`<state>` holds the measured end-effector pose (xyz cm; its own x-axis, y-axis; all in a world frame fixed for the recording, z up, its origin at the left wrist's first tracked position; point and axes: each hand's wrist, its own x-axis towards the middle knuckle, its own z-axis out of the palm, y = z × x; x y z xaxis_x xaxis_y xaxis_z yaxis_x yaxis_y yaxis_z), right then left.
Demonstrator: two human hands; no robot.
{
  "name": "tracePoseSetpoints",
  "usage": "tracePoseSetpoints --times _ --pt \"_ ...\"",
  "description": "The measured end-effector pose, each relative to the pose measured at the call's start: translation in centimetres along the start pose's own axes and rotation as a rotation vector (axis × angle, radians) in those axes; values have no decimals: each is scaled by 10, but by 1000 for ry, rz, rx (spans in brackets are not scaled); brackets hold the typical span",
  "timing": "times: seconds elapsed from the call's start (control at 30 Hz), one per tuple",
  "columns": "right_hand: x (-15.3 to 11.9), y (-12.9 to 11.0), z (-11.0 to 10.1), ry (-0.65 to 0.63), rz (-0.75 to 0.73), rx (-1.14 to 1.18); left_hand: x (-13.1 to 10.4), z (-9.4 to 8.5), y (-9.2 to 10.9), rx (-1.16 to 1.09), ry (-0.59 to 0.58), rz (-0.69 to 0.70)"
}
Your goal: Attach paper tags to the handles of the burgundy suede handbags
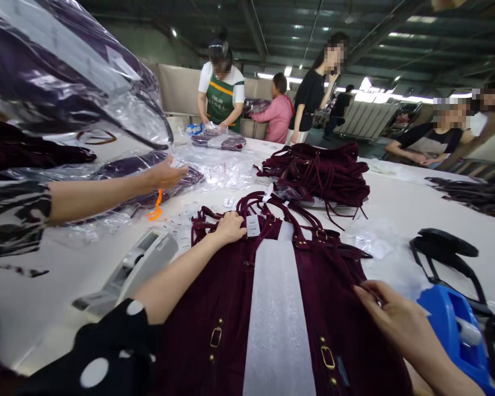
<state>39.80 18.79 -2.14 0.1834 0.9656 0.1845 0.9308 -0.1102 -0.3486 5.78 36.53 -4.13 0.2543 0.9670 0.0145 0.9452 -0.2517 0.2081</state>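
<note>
A dark maroon handbag [338, 308] lies in front of me, with brass buckles and a strip of white paper [276, 319] down its middle. My left hand [230, 226] is closed on its top left edge, beside the handles and a white tag [253, 225]. At the bag's right side, my right hand [390, 311] pinches the edge between thumb and fingers. Fingertips of both hands are partly hidden against the fabric.
Another person's hand [167, 173] reaches in from the left near plastic-wrapped bags [140, 165]. Maroon bags are piled [313, 170] beyond mine. A grey tape dispenser [140, 264] stands left, a blue dispenser [454, 330] right. Co-workers stand around the white table [412, 203].
</note>
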Motion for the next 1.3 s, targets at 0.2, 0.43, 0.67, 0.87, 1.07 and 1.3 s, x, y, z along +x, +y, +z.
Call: tracePoseSetpoints --times 0.2,0.43,0.67,0.87,1.07,1.3 --pt "6 -31 2 -133 -68 109 37 32 16 -10 -8 -80" --pt "28 -61 12 -192 -184 169 44 25 6 -54 -38 -71" --pt "36 -97 17 -197 -322 161 69 22 10 -98 -149 49" --pt "33 -99 20 -223 -326 169 70 9 8 -179 -175 151" --pt "60 -125 47 -232 -249 354 6 -4 -13 -127 98 426" --pt "77 -183 130 -265 -245 570 -94 9 -29 69 81 704"
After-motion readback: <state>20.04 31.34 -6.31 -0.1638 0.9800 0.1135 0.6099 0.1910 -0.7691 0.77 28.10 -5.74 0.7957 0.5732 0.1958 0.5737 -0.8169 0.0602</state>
